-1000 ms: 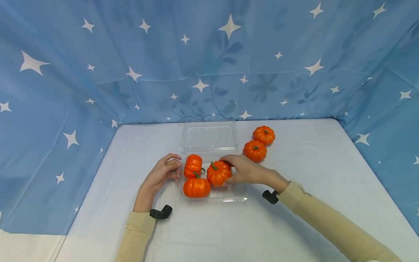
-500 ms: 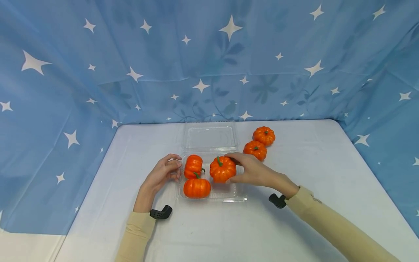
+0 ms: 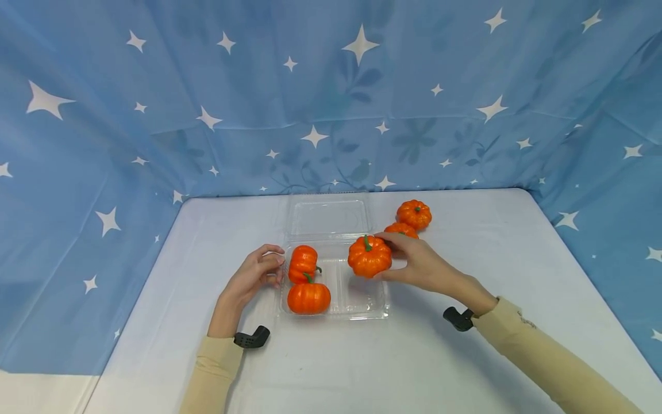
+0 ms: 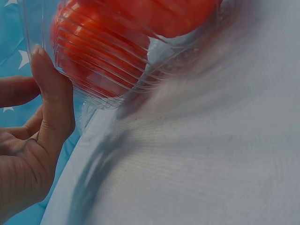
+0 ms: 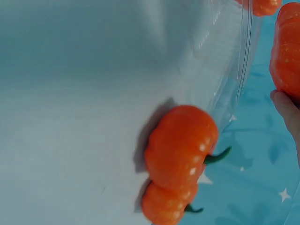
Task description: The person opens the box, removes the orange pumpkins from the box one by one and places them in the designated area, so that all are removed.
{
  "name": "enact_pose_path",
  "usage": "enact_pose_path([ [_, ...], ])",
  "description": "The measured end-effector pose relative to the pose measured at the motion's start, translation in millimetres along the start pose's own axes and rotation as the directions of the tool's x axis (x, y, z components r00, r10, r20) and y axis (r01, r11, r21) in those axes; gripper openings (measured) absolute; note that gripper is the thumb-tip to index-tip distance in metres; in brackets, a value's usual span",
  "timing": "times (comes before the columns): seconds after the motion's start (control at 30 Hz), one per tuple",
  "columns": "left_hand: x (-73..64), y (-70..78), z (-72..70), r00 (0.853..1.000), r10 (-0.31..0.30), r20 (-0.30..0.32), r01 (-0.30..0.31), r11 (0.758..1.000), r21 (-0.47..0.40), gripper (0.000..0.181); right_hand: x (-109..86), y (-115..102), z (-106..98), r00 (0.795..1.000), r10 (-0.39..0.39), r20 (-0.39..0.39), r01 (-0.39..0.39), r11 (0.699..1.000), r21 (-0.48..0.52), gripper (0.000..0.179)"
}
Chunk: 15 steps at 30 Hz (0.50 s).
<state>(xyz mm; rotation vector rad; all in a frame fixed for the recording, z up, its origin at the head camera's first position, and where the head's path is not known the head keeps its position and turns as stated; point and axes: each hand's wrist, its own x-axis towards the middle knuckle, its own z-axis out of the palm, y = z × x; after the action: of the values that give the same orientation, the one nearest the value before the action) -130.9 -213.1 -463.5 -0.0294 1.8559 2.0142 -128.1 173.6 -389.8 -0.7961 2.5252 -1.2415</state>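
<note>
My right hand holds a small orange pumpkin with a green stem, fingers behind and thumb in front, above the right half of a clear plastic clamshell container. Two more pumpkins sit in the container's left half: a rear one lying on its side and a front one. At the container's left edge, my left hand has loosely bent fingers right at the rim. In the left wrist view a fingertip touches the clear wall. The right wrist view catches only part of the held pumpkin.
Behind the container its clear lid lies folded open on the white table. To the right are two pumpkins close together, a far one and a nearer one partly behind my right hand. A blue starry curtain stands behind.
My right hand has lifted the pumpkin from beside the other two and carried it to the right and away from me. The left hand stays at the container's edge.
</note>
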Motion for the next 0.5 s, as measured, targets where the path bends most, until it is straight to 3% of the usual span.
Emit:
enact_pose_path([
  [0.3, 1.2, -1.9, -1.6, 1.0, 0.006, -0.002, -0.006, 1.0, -0.016, 0.027, -16.0, 17, -19, 0.996, 0.037, -0.08, -0.038, 0.999, -0.01, 0.076],
  [0.5, 1.6, -2.6, -1.1, 1.0, 0.005, 0.001, -0.005, 1.0, -0.013, 0.027, -29.2, 30, -31, 0.99, 0.086, -0.108, -0.094, 0.993, -0.068, 0.079],
])
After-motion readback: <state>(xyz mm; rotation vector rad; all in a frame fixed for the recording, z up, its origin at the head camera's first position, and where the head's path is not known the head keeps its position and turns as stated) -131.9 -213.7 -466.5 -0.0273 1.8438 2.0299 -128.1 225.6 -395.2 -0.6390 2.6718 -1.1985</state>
